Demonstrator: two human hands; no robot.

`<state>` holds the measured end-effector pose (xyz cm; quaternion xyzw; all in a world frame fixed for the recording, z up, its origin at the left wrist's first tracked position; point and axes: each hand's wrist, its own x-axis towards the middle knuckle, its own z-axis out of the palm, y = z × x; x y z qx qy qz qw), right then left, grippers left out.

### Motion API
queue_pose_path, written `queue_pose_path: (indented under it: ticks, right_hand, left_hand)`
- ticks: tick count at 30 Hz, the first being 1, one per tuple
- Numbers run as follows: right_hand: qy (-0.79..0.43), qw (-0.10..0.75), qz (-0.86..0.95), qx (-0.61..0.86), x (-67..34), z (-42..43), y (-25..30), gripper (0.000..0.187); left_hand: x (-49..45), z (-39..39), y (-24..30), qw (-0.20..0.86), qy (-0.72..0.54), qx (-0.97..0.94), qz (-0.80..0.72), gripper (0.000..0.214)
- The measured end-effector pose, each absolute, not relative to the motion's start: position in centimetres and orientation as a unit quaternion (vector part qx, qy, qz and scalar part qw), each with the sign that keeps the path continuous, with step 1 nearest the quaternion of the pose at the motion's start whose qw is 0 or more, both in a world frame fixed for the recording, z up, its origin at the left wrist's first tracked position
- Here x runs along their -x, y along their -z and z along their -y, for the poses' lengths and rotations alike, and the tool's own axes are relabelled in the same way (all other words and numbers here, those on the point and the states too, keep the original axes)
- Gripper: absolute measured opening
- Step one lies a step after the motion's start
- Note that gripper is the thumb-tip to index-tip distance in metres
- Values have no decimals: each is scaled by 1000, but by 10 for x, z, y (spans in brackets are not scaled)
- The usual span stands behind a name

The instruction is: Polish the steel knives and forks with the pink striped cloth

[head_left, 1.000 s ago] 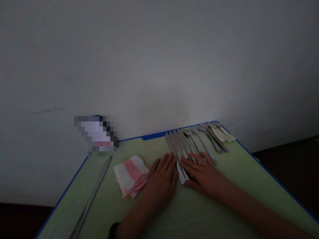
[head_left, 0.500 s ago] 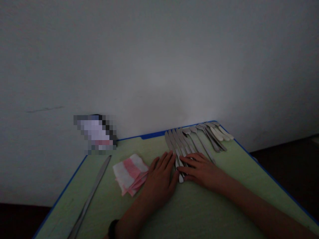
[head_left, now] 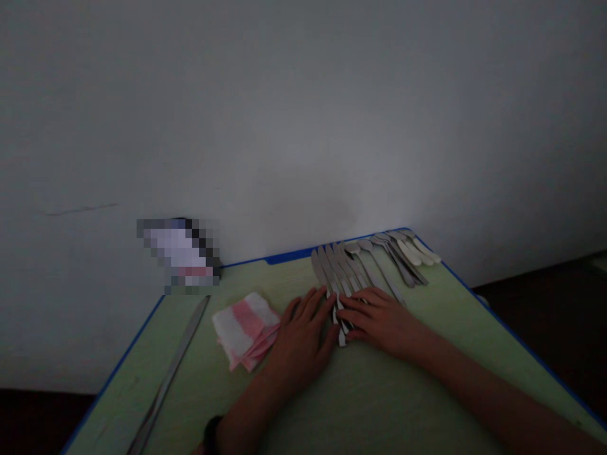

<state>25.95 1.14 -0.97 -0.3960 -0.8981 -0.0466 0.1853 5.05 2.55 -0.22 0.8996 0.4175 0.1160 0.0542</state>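
My left hand (head_left: 303,335) lies flat on the green table (head_left: 370,404), fingers stretched out, its edge against the left side of a row of several metal knives (head_left: 334,272). My right hand (head_left: 379,319) rests flat over the handle ends of those knives, fingers together and extended. The two hands press the knives between them. Beyond the knives lie several spoons (head_left: 379,262) and white-handled pieces of cutlery (head_left: 420,253), fanned out toward the far right corner.
A folded white and pink cloth (head_left: 246,328) lies just left of my left hand. A long knife (head_left: 173,373) lies alone near the table's left edge. A blurred-out object (head_left: 180,256) stands at the back left against the grey wall. The table has a blue rim.
My two hands have drawn closer together, squeezing the knife handles into a tighter bunch. The view has shifted slightly.
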Motion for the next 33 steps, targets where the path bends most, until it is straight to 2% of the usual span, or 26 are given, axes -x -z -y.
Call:
queue_pose_path:
  ticks: [6, 10, 16, 27, 33]
  right_hand:
    - [55, 217, 892, 393, -256, -10, 2, 33]
    - [19, 196, 896, 398, -261, -10, -4, 33]
    - [4, 181, 868, 462, -266, -10, 0, 48]
    - [15, 147, 875, 462, -265, -12, 18, 47]
    - [35, 143, 875, 461, -264, -12, 22, 47]
  left_hand:
    - [-50, -27, 3, 68, -111, -899, -417, 53]
    - [-51, -28, 3, 68, -111, -901, -414, 51]
    - [-64, -33, 5, 43, -111, -897, -426, 52]
    - [-80, -34, 8, 15, -107, -874, -473, 61]
    - [-75, -33, 9, 12, -110, -878, -465, 58]
